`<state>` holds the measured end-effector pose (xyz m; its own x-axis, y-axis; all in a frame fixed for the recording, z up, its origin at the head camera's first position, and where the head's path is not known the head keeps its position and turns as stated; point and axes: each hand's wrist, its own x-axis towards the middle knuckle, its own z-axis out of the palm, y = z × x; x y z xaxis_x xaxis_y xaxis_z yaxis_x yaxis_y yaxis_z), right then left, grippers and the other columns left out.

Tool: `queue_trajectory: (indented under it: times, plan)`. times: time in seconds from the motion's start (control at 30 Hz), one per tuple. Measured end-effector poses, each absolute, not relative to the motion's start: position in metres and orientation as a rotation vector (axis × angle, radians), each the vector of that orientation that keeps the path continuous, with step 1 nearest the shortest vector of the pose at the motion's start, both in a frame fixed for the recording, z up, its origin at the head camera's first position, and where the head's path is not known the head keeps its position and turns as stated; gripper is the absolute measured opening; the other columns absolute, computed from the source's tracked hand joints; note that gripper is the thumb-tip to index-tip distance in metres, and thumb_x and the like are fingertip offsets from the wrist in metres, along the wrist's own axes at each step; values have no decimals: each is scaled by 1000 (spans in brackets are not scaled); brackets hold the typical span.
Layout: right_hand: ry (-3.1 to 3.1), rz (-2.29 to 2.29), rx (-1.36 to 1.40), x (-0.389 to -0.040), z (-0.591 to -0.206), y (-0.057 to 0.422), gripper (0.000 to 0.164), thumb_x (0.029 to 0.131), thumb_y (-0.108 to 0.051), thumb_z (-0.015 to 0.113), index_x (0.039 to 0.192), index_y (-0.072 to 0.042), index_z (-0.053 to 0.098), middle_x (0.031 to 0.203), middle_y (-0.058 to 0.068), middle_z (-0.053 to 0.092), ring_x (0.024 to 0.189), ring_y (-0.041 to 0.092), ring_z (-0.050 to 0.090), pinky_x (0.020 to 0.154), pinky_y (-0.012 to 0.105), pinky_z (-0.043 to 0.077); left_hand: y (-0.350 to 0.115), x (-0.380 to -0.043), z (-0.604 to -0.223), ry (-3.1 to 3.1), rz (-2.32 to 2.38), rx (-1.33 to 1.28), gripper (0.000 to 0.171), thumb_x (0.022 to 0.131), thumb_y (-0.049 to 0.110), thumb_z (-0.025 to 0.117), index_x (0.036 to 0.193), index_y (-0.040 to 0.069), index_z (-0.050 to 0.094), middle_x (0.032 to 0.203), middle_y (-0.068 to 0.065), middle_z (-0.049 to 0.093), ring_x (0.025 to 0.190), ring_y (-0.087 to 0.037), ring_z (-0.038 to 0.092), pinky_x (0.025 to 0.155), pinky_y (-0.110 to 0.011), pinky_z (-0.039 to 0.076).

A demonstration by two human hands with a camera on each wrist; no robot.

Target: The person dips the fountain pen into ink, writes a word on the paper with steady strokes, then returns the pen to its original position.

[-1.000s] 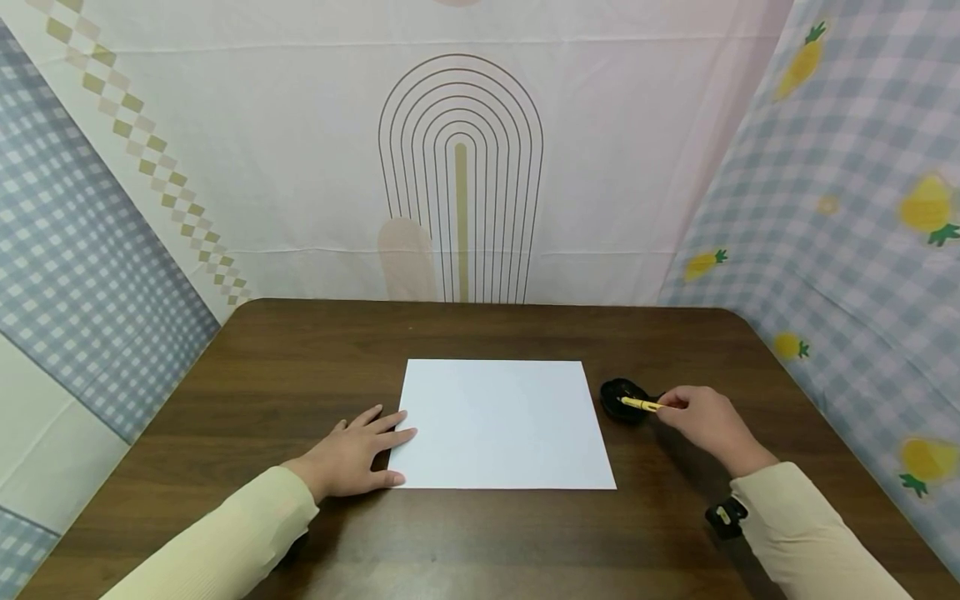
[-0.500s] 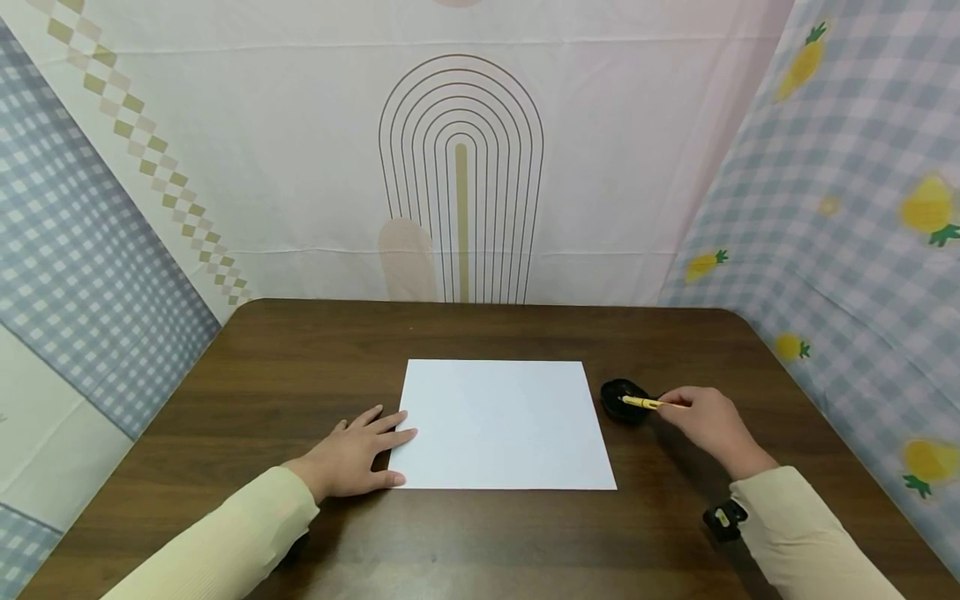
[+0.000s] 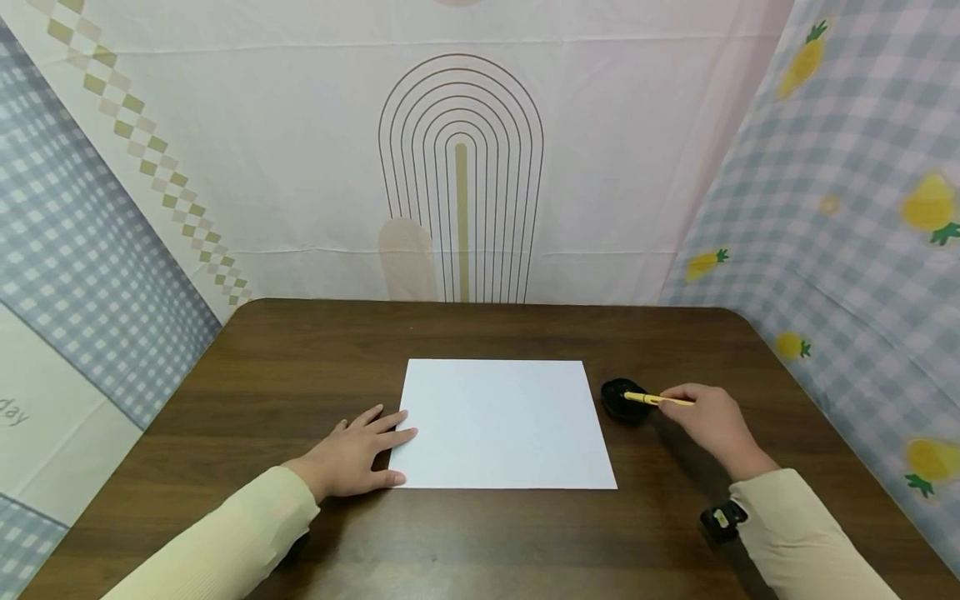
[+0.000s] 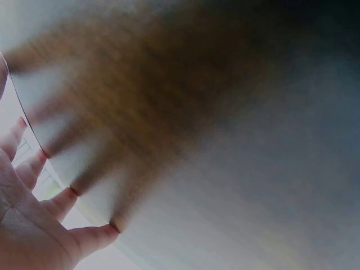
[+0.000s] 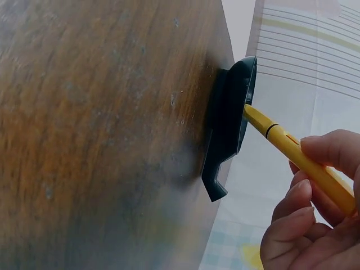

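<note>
On the dark wooden table lies a white sheet of paper. My left hand has its fingers spread, with the fingertips resting over the sheet's left edge; the left wrist view shows this hand from the palm side. My right hand pinches a slim yellow pen between thumb and fingers. In the right wrist view the pen has a dark ring near its front, and its tip meets the rim of a small black dish-like piece with a bent arm. This black dish stands right of the paper.
The table has rounded far corners. A white cloth with an arch print hangs behind it, and checked cloths flank both sides. A black device sits at the right wrist.
The yellow pen has tilted and slid slightly to the right, as my right hand rises a little. My left hand and the paper stay where they were.
</note>
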<state>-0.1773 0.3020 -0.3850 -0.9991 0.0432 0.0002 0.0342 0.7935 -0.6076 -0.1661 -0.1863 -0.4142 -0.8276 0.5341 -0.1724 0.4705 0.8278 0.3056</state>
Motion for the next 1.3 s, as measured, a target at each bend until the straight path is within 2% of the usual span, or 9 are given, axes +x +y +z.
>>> queue_trajectory:
  times: [0.43, 0.67, 0.97, 1.3]
  plan:
    - [-2881, 1029, -114, -177, -385, 301, 41, 94, -33, 62, 114, 2, 68, 110, 22, 66, 85, 23, 59, 64, 31, 46, -187, -166, -414, 2756, 376, 765, 66, 89, 50, 64, 147, 24, 45, 157, -5, 31, 144, -41, 20, 100, -74, 21]
    - [-2877, 1062, -111, -177, -384, 300, 38, 94, -31, 61, 114, 1, 67, 110, 22, 65, 84, 24, 56, 64, 31, 45, -187, -166, -414, 2756, 377, 760, 66, 89, 50, 64, 147, 24, 45, 157, -4, 30, 144, -41, 19, 100, -74, 21]
    - [-2833, 1086, -134, -178, -384, 298, 41, 94, -33, 62, 114, 2, 66, 106, 21, 64, 72, 20, 49, 55, 29, 42, -187, -167, -413, 2751, 379, 753, 66, 89, 49, 65, 147, 24, 45, 157, -4, 30, 144, -41, 18, 101, -74, 20]
    - [-2754, 1150, -146, -179, -382, 295, 34, 93, -29, 62, 109, 0, 67, 92, 12, 63, 64, 16, 47, 53, 30, 42, -186, -167, -415, 2754, 368, 762, 66, 89, 49, 64, 147, 24, 45, 157, -4, 30, 144, -41, 19, 101, -74, 21]
